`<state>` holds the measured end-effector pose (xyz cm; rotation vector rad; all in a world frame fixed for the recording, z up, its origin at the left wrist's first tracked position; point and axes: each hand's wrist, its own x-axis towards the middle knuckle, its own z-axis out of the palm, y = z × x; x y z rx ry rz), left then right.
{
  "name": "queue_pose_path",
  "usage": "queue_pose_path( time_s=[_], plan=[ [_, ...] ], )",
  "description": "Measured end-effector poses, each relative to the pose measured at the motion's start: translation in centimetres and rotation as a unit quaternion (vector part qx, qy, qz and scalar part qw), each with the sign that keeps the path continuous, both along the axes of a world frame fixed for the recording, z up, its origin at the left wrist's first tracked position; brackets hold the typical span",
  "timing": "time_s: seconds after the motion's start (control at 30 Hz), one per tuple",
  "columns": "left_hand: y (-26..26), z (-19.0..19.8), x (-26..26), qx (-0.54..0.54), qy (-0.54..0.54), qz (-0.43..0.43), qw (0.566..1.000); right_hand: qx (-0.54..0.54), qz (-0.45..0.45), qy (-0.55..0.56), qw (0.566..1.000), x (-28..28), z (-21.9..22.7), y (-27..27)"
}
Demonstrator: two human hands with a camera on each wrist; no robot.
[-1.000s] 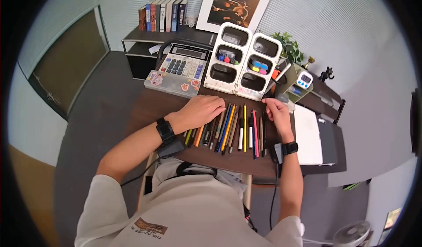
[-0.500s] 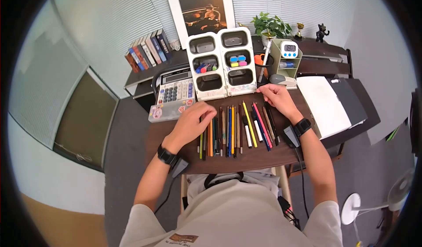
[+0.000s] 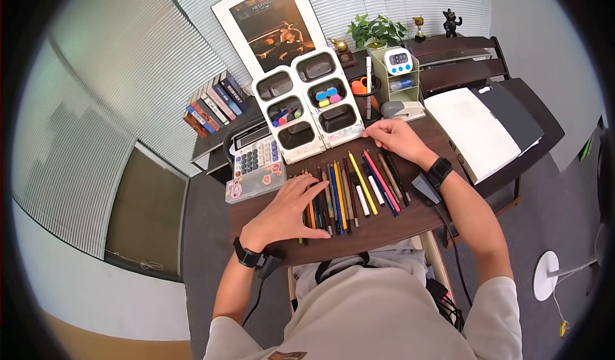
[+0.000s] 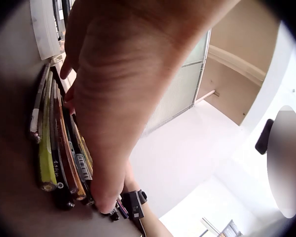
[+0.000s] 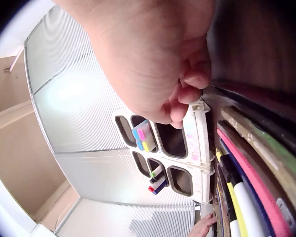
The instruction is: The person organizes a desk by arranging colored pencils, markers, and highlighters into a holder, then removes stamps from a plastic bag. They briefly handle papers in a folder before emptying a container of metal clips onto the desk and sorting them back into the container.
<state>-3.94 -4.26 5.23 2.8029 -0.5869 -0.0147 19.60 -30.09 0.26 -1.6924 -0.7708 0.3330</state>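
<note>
In the head view, several pencils and pens lie side by side on the dark desk, among them a yellow pencil (image 3: 363, 184) and white-barrelled markers. My left hand (image 3: 285, 211) spreads over the left end of this row, thumb apart from the fingers, hiding part of it. A yellow-green pencil (image 4: 47, 158) shows beside that hand in the left wrist view. Loosely curled, my right hand (image 3: 401, 139) has its fingertips at the lower right corner of a white organizer (image 3: 346, 134). Highlighters (image 3: 327, 95) and markers (image 3: 285, 116) sit in its middle compartments.
Left of the organizer stand a calculator (image 3: 257, 158) and a clear pencil case (image 3: 256, 184) with stickers. To its right are scissors (image 3: 359, 85) in a black cup, a timer (image 3: 398, 60) on a green holder, and a stapler (image 3: 402, 110). White paper (image 3: 471, 132) lies at the right.
The head view has turned. My left hand has come nearer my body over the left pencils, its thumb now spread from the fingers. My right hand stays by the organizer's corner.
</note>
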Motion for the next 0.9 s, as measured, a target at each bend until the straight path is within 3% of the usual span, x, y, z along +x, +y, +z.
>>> queue_pose_path(
  time_s=[0.37, 0.73, 0.9],
  plan=[
    [2.0, 1.7, -1.1, 0.039, -0.009, 0.04, 0.998, 0.002, -0.002, -0.004, 1.0, 0.4, -0.6, 0.4],
    [1.0, -1.0, -1.8, 0.032, -0.039, -0.015, 0.999, 0.001, 0.001, -0.003, 1.0, 0.2, -0.4, 0.2],
    [-0.2, -2.9, -1.9, 0.034, 0.0, -0.036, 0.999, -0.014, 0.005, -0.011, 1.0, -0.1, -0.2, 0.2]
  ],
)
